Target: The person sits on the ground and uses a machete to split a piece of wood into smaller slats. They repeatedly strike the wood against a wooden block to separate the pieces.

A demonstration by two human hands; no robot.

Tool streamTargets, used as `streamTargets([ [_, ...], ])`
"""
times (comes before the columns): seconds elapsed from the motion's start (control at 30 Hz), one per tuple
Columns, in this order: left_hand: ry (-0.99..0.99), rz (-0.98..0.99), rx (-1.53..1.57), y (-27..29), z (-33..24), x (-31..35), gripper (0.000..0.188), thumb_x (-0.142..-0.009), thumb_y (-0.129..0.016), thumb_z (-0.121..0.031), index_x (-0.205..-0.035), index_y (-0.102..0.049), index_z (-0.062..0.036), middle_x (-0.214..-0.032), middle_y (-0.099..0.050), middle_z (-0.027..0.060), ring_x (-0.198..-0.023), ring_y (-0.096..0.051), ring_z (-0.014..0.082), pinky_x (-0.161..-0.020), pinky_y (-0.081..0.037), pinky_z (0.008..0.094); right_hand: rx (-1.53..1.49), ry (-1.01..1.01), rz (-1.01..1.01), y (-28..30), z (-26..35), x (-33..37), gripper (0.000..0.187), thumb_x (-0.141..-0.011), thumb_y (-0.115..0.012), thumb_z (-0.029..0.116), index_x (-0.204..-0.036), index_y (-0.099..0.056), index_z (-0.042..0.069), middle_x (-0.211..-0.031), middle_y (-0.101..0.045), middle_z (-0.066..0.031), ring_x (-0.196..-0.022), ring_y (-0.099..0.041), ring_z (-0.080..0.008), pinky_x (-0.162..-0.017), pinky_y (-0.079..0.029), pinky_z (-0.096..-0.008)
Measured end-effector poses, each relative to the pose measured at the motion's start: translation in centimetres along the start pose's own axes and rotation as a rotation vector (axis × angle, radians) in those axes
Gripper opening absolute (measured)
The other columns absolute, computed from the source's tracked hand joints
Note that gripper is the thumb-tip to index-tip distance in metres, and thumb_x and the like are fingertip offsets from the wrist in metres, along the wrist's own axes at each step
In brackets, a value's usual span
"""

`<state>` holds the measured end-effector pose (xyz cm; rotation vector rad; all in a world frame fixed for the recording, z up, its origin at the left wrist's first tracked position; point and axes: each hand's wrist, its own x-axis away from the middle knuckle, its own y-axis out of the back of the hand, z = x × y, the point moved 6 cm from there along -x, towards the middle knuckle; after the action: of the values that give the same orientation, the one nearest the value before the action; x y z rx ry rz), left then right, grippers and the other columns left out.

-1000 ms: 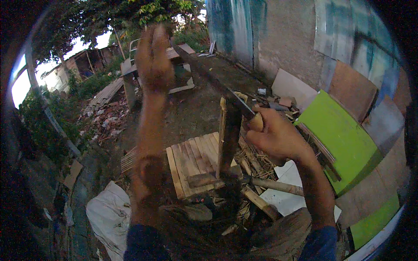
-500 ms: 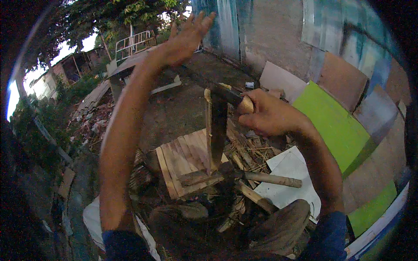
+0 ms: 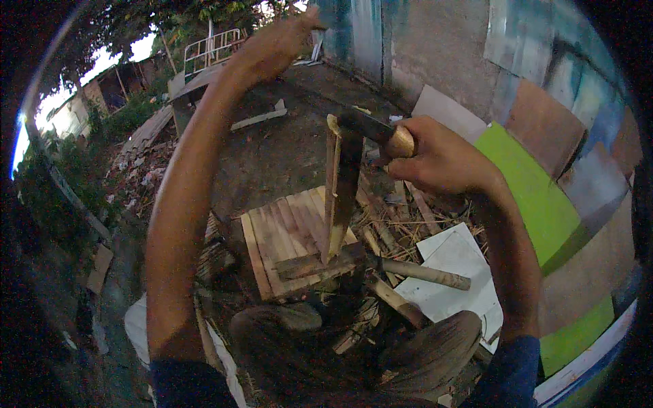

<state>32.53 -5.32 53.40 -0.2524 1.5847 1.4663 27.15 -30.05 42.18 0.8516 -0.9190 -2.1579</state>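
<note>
My right hand (image 3: 442, 156) is closed round the wooden handle of a machete (image 3: 371, 127), its dark blade pointing left. The blade lies at the top of an upright piece of wood (image 3: 332, 183), which has a pale split edge and a dark side; how deep it sits, I cannot tell. This piece stands on end by a dark wooden block (image 3: 320, 264) at the near edge of a slatted wooden panel (image 3: 282, 228). My left hand (image 3: 286, 44) is raised at the far upper left, away from the wood; its fingers look stretched out, seen edge-on, with nothing visible in them.
A round stick (image 3: 425, 272) and white sheets (image 3: 452, 272) lie right of the panel, near split wood scraps (image 3: 388, 217). Green board (image 3: 530, 197) and brown board (image 3: 546, 126) lean along the wall (image 3: 439, 54). My knees (image 3: 435, 347) are close below the wood.
The machete has come to the top of the upright wood, its blade appearing shorter. My left hand has turned edge-on, its fingers no longer spread. The whole view has shifted slightly.
</note>
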Motion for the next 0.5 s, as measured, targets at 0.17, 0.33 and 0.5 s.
streamTargets([
  [0.17, 0.063, -0.075, -0.213, 0.0, -0.9, 4.5, 0.064, -0.103, -0.037, -0.055, -0.083, -0.072, -0.0046, -0.076, -0.068, 0.0228, -0.076, -0.067, 0.0446, -0.074, -0.052, 0.0522, 0.441, -0.046, -0.291, 0.4, 0.6, -0.6, 0.027, -0.081, -0.074, 0.011, -0.103, -0.065, -0.002, -0.087, -0.073, -0.0143, -0.075, -0.069, -0.0283, -0.072, -0.053, -0.041],
  [0.33, -0.08, -0.187, -0.605, 1.4, 0.5, 6.7, 0.027, -0.09, -0.059, -0.023, -0.107, -0.066, -0.0033, -0.081, -0.067, 0.0166, -0.071, -0.066, 0.0324, -0.063, -0.055, 0.0468, 0.404, 0.026, -0.344, 0.6, 0.4, -3.0, 0.028, -0.081, -0.077, 0.019, -0.102, -0.069, 0.002, -0.092, -0.073, -0.021, -0.085, -0.071, -0.0364, -0.079, -0.055, -0.045],
  [0.5, -0.359, -0.279, -1.096, 7.7, -0.4, 3.0, 0.031, -0.08, -0.073, -0.008, -0.105, -0.062, 0.0058, -0.065, -0.059, 0.0109, -0.064, -0.063, 0.029, -0.054, -0.051, 0.0454, 0.462, -0.139, -0.325, 5.1, 8.7, -2.5, 0.026, -0.082, -0.079, 0.013, -0.102, -0.069, -0.001, -0.086, -0.072, -0.0173, -0.074, -0.071, -0.0254, -0.071, -0.058, -0.0393],
])
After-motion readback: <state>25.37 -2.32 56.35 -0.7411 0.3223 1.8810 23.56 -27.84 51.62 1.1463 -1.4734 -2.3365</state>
